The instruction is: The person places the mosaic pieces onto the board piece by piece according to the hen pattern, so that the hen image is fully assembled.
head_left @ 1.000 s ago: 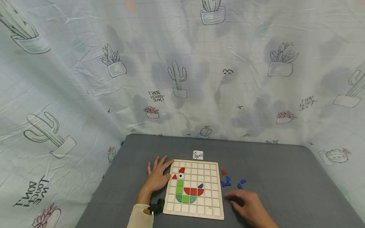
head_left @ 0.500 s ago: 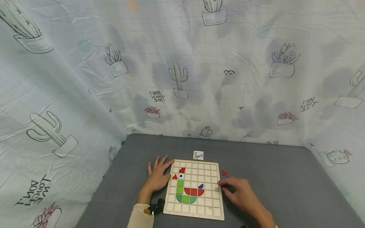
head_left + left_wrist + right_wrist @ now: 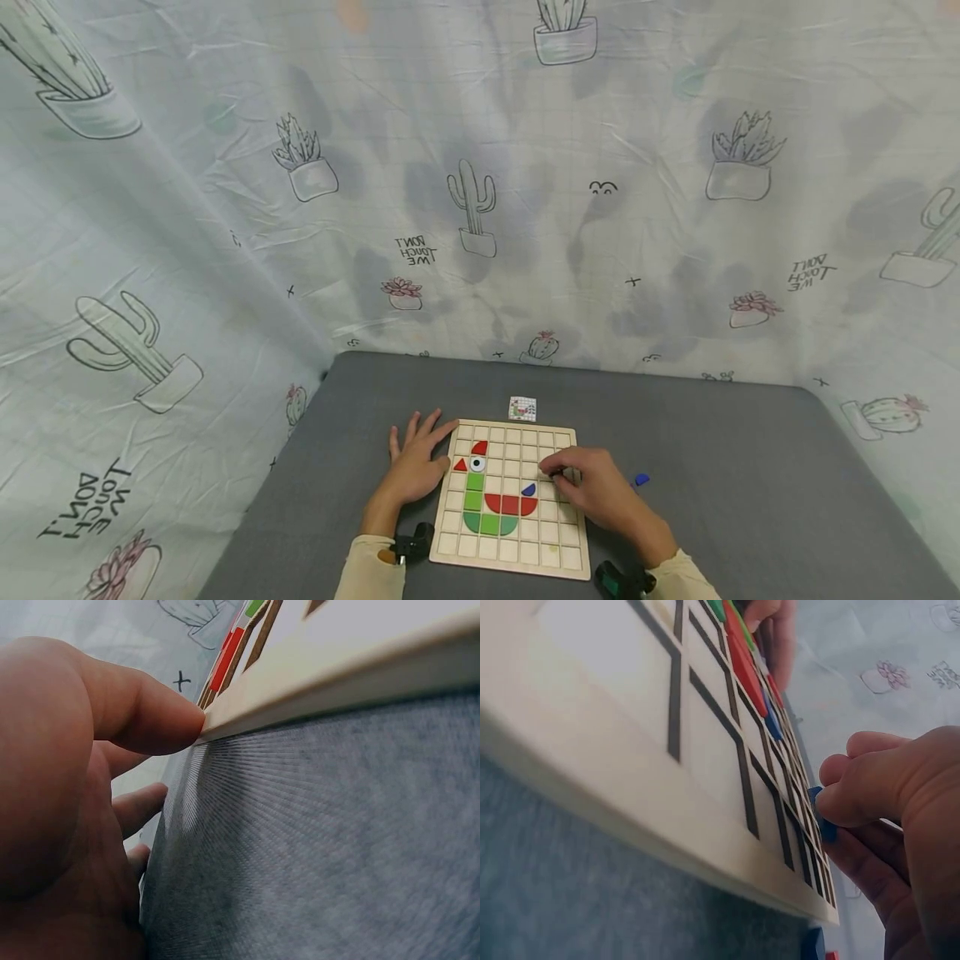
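Note:
My left hand (image 3: 414,468) lies spread at the left edge of the wooden grid board (image 3: 510,568); its thumb (image 3: 161,724) touches the board's side. My right hand (image 3: 592,483) is over the right part of the board, pinching a small blue block (image 3: 824,819) between thumb and fingers. On the board, green squares (image 3: 474,500), red pieces (image 3: 510,505), darker green rounded pieces (image 3: 471,522), a round eye piece (image 3: 477,463), a red triangle (image 3: 461,464) and a red quarter-round (image 3: 479,447) form a bird-like figure. A blue half-round piece (image 3: 528,489) sits above its red row.
A small picture card (image 3: 522,408) lies behind the board on the grey table (image 3: 697,450). To the right, a loose blue piece (image 3: 642,479) shows beyond my right hand. The right wrist view has another blue piece (image 3: 812,945) and a bit of red beside the board.
My right hand has moved from the loose pieces at the right, up and leftward, to over the board, now with a blue block pinched. The left hand and board stay put.

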Available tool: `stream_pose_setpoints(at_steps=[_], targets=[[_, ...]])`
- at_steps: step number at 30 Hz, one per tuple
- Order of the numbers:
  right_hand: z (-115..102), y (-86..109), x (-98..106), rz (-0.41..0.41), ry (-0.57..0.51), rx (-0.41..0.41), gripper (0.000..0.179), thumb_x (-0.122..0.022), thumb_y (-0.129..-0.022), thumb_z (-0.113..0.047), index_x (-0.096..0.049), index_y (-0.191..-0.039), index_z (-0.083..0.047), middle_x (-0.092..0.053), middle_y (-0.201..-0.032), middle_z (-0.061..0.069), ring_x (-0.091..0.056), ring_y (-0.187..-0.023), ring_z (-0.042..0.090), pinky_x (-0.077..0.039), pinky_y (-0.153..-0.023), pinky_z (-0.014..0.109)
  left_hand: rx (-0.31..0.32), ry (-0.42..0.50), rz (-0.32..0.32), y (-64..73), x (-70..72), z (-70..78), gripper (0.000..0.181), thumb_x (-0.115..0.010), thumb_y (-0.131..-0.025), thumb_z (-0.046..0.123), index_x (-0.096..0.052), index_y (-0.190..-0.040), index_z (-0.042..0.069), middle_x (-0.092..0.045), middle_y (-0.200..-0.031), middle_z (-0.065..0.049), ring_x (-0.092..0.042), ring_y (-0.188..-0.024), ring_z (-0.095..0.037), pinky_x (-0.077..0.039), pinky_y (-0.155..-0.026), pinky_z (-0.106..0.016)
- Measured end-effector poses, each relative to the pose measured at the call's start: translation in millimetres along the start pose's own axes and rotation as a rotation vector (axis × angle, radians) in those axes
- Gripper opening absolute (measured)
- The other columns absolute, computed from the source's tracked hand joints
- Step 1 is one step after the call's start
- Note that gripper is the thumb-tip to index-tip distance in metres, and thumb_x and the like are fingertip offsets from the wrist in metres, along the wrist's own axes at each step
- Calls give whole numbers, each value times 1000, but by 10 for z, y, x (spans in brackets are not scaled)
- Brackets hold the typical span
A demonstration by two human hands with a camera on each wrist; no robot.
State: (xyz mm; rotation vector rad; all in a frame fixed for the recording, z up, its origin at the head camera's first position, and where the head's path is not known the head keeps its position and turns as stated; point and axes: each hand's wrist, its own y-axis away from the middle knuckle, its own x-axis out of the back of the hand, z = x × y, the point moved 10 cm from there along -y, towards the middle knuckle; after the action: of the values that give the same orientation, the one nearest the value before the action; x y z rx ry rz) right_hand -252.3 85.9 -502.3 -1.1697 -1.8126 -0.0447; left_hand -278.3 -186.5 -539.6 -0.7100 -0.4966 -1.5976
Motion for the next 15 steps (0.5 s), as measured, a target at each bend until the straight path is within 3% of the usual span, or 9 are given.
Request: stream_pose_setpoints(at_steps=[6, 15], targets=[[-51, -92, -89, -20, 24, 77, 34, -79, -87, 12, -84, -111, -12, -83, -110, -3, -79, -103, 15, -67, -86, 35, -3, 2, -4, -5, -5, 13, 63, -61, -98, 3, -59, -160, 16, -33, -178, -21, -7, -168, -54, 15, -127, -77], [-79, -103, -82, 3, 59, 80, 34, -81, -86, 12, -85, -111, -11, -83, -106, -2, -79, -100, 15, -67, -85, 35, -9, 5, -7, -12, -2, 28, 63, -60, -99, 3, -59, -160, 16, -33, -178, -21, -7, -168, -54, 15, -127, -77]])
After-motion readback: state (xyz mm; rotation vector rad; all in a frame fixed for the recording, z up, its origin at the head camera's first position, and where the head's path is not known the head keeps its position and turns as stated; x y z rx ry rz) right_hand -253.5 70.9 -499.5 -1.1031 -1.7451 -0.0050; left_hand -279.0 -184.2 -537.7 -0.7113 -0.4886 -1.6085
